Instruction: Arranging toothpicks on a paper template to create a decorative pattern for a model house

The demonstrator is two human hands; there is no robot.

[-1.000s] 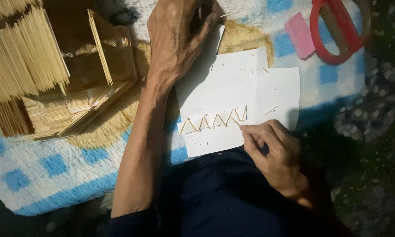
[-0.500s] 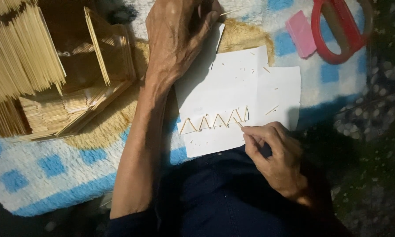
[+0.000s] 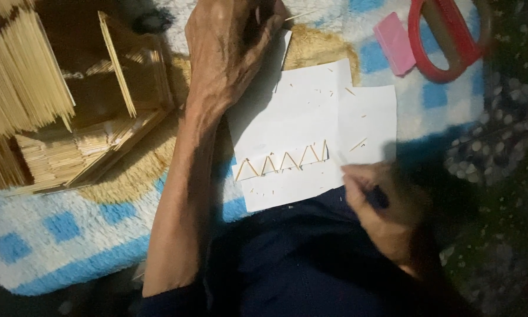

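The work lies on a fluffy white rug with blue squares (image 3: 52, 235), and the light is weak, so the right side of the view falls into dark shadow. On the rug there is a white paper sheet (image 3: 311, 111). Under its upper edge a flat straw-coloured mat (image 3: 317, 50) shows.

The left hand (image 3: 229, 47) reaches far over the upper edge of the paper. Its fingers are curled closed, and a thin wooden stick (image 3: 299, 14) comes out from the fingertips; I cannot tell exactly how it is pinched. To the left of this hand and its forearm stands a model house of thin sticks (image 3: 70, 111), with a sloped roof and an open frame.

The right hand (image 3: 381, 211) is at the lower right corner of the paper and is blurred. Its fingers are bent around a small dark thing (image 3: 378, 196); what it is I cannot tell. Just left of these fingers, on the paper, lies a zigzag row of sticks (image 3: 281, 161), making small triangles. One loose stick (image 3: 358, 144) lies just above the fingers, and small chips are scattered on the sheet.

Far above the right hand, on the rug, rest a pink flat block (image 3: 396, 44) and, just beside it, red-handled scissors (image 3: 446, 41).
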